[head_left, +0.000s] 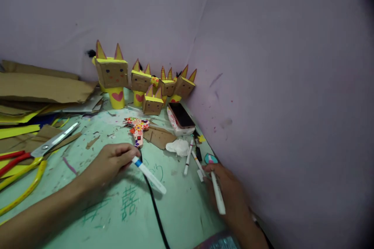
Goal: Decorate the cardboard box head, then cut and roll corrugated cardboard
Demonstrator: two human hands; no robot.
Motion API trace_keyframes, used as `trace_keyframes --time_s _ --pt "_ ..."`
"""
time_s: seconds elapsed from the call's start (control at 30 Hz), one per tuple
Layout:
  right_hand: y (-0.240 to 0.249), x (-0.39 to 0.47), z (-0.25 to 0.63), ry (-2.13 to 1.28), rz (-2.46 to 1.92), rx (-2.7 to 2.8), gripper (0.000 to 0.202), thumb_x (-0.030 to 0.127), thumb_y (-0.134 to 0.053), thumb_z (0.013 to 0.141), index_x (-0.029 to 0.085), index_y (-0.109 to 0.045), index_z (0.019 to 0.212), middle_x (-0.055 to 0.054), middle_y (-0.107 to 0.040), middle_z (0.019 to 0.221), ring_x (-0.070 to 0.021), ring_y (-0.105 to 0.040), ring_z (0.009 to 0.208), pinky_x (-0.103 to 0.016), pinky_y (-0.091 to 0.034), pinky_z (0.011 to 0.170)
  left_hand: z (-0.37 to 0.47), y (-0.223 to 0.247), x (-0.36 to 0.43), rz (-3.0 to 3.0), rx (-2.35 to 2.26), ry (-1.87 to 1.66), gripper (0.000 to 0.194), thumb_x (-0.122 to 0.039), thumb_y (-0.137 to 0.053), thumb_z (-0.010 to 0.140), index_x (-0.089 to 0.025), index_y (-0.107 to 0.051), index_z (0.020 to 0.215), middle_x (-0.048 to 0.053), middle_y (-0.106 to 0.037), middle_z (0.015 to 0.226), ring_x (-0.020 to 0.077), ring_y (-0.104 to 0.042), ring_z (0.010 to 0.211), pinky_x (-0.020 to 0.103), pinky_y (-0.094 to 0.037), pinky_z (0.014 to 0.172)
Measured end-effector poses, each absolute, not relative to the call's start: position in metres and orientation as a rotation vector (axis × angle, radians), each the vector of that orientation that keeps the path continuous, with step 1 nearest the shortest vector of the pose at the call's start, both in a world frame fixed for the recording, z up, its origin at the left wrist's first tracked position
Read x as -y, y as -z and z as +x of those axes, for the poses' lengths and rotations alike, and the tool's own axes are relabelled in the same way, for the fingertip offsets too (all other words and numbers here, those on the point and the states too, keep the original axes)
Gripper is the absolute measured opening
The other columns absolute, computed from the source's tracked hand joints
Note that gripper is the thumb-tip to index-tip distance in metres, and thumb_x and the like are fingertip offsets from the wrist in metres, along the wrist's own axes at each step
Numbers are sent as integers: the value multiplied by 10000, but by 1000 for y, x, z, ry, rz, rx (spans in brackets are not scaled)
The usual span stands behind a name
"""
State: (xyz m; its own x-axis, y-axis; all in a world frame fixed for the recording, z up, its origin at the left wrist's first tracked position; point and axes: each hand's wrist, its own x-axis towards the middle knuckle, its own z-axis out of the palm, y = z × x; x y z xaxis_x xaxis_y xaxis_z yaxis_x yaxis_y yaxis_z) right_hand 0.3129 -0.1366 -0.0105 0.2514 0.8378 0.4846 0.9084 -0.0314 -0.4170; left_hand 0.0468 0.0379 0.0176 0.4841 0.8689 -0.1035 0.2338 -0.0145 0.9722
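Pinched in my left hand (117,159) is a white marker with a blue band (152,177), its white end slanting down to the right over the table. My right hand (230,192), by the wall, has a second white marker (217,194) in its grip, pointing toward me. Just past its fingertips lie a thin white pen (188,159), a black pen (199,153) and a crumpled white tissue (177,147). Beyond my left hand rests a flower-patterned glue gun (138,128), its black cord (153,202) running under the blue-banded marker.
Cardboard figures with yellow ears (113,72) stand along the back wall. A phone (181,115) lies on a white case at the corner. Scissors (48,146) with red handles, yellow handles (36,175) and stacked cardboard (43,87) fill the left. The wall (277,105) bounds the right.
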Motion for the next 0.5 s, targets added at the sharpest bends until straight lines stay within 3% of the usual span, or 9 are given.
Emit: trace_keyframes --time_s 0.17,0.23,0.37,0.5 --pt "19 134 310 31 -1957 1790 325 22 -434 784 219 -591 989 -81 -670 879 -244 -629 821 -366 -508 701 99 -29 -55 1826 -889 -589 222 -327 -629 654 -153 -656 519 -11 -508 471 123 -426 464 227 -300 481" --pt "20 133 309 16 -1976 1799 353 6 -426 764 217 -587 996 -85 -658 875 -243 -618 804 -359 -502 685 113 -30 -56 1862 -912 -636 146 -266 -645 635 -152 -725 677 -13 -541 521 145 -464 522 237 -322 530" --pt "21 134 310 -47 -2008 1752 300 35 -420 769 218 -587 939 -66 -646 834 -216 -617 738 -312 -491 643 121 -30 -41 1917 -962 -760 450 -223 -614 689 -143 -682 1126 21 -642 733 174 -525 636 261 -372 625" --pt "24 136 310 -61 -2050 1675 252 92 -431 784 222 -592 927 -31 -642 759 -198 -629 668 -279 -474 597 105 -30 -10 1889 -946 -736 352 -279 -561 744 -146 -711 1034 48 -682 772 167 -541 594 265 -402 588"
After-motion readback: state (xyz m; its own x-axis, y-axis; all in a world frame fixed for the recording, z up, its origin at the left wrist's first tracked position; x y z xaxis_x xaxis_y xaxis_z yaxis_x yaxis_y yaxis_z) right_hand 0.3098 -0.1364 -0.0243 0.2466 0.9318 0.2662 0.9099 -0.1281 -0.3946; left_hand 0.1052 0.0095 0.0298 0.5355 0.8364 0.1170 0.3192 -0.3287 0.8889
